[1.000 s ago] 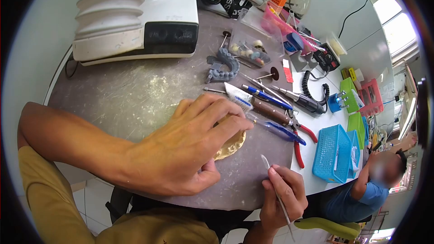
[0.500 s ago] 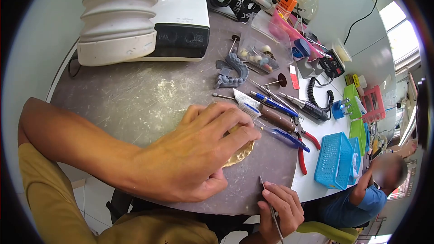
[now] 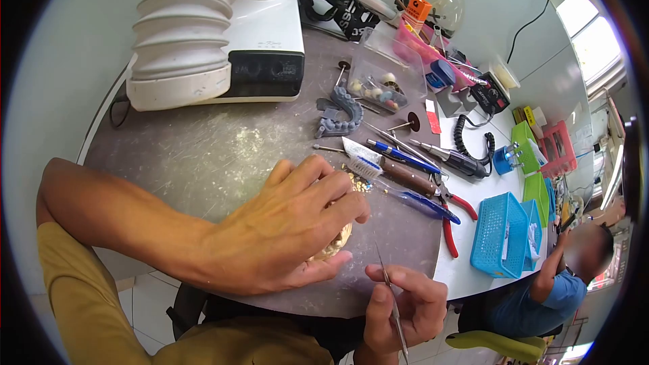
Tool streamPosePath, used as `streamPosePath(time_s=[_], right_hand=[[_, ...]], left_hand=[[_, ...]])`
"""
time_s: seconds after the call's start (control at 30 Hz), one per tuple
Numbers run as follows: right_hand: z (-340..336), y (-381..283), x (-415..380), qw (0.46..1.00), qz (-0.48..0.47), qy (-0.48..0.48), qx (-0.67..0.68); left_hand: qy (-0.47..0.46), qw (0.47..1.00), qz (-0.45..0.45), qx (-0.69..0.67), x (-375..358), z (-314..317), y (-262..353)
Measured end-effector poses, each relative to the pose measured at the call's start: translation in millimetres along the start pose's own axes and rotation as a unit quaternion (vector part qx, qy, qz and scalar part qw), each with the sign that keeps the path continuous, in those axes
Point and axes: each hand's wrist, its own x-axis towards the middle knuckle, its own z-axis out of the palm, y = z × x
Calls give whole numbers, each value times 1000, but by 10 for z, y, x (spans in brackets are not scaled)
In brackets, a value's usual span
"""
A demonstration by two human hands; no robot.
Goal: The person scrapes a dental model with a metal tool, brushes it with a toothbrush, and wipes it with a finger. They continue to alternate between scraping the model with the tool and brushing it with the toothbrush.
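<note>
My left hand (image 3: 291,223) rests over a gold-coloured dental model (image 3: 332,249) on the grey worktop (image 3: 203,155), its fingers curled round the model's top and side. Most of the model is hidden beneath the palm; gold parts show between thumb and fingers and past the fingertips. At the table's front edge, my right hand (image 3: 407,304) pinches a thin metal probe (image 3: 394,311), tip pointing up and a little left, apart from the model. A toothbrush (image 3: 419,203) lies just beyond the left fingers, beside a brown-handled knife (image 3: 409,177).
A grey dental model (image 3: 346,115) lies further back near a clear box (image 3: 385,74). Red-handled pliers (image 3: 451,230), a blue pen (image 3: 403,155) and a blue basket (image 3: 499,236) are to the right. A white hose (image 3: 182,34) hangs at back left. A person (image 3: 561,284) sits at far right.
My left hand has shifted left, with the gold model showing beyond its fingertips. My right hand has moved slightly left and turned, and the probe stands steeper. The camera view has shifted slightly.
</note>
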Motion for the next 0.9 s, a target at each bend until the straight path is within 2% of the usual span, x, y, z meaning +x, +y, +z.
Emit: streamPosePath(time_s=[0.03,0.1,0.13,0.23,0.3,0.33,0.4,0.43,0.47,0.53,0.6,0.73,0.9], right_hand=[[24,12,-37,998,13,60,25],[-13,24,-52,999,2,46,3],[-35,35,-63,999,-6,27,-22],[-64,30,-95,999,-12,29,-24],[-75,33,-92,999,-10,34,-24],[-69,36,-77,999,-10,42,-28],[-44,-12,-81,998,18,53,-21],[-41,-29,-83,997,48,55,-15],[-41,-19,-55,997,47,57,-17],[-41,-15,33,993,38,63,91],[-42,-21,79,996,11,55,65],[18,-27,126,999,-26,30,22],[35,7,79,998,-18,40,35]], left_hand=[[0,1000,-3,1,-7,-21,27],[-88,996,-26,-21,14,-86,45],[-89,996,-27,-17,25,-93,37],[-69,994,-33,-79,-1,-25,-13],[5,988,-1,-156,15,10,-54],[2,989,4,-150,25,-7,-50],[-3,976,-51,-211,37,-40,-9],[-5,977,-46,-210,52,-55,-10],[-17,968,-71,-239,60,-65,-11],[-30,957,-96,-273,65,-102,27],[-87,935,-159,-307,107,-182,41],[-75,936,-128,-318,52,-122,14],[-60,934,-103,-337,66,-140,17]])
